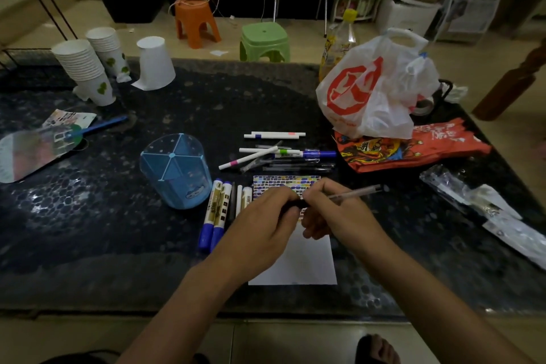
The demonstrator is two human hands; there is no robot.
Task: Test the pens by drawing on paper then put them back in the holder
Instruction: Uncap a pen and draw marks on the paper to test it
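One clear-barrelled pen [351, 193], likely light, stiff and slick, right hand [334, 210] pinching mid-barrel, left hand [266, 216] gripping its dark cap end; grip mid-barrel.

holder [176, 170] stands left of paper [304, 257]; loose pens [280, 154] lie behind it, apparently touching.

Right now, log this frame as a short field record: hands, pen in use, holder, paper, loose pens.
left hand: grips the dark end of the pen
right hand: holds the pen's clear barrel
pen: held over the paper, tip hidden
holder: blue, upright, left of the paper, no pens visible inside
paper: white, coloured marks at its far end
markers: lying between holder and paper
pen pile: loose on the table, beyond the paper
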